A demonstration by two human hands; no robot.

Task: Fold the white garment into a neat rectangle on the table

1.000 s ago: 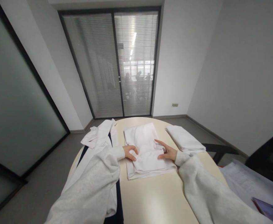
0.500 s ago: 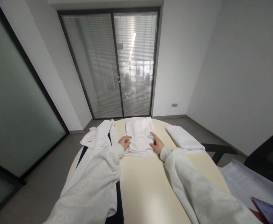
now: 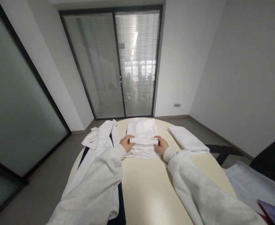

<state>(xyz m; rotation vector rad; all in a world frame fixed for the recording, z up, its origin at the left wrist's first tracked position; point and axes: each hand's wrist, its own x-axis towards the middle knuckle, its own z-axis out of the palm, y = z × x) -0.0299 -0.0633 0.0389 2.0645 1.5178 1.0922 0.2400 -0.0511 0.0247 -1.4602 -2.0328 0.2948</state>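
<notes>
"Counter (image 3: 149,181), pale, rounded. Stock, nearest first?"

"White garment (image 3: 104,131) over navy cloth (image 3: 121,206), seven to eleven o'clock. Left hand (image 3: 127,143), eleven o'clock: fingers pinching one end of a raised fold in white fabric (image 3: 142,129). Right hand (image 3: 162,145), one o'clock: fingers pinching the other end."

"Fabric's location?"

"On the counter, twelve o'clock, between both hands."

"Remaining entries?"

"Folded white bundle (image 3: 188,139), two o'clock. Farthest: glazed door with blinds (image 3: 138,93), twelve o'clock."

left hand (image 3: 125,143), right hand (image 3: 162,146), both curled
</notes>
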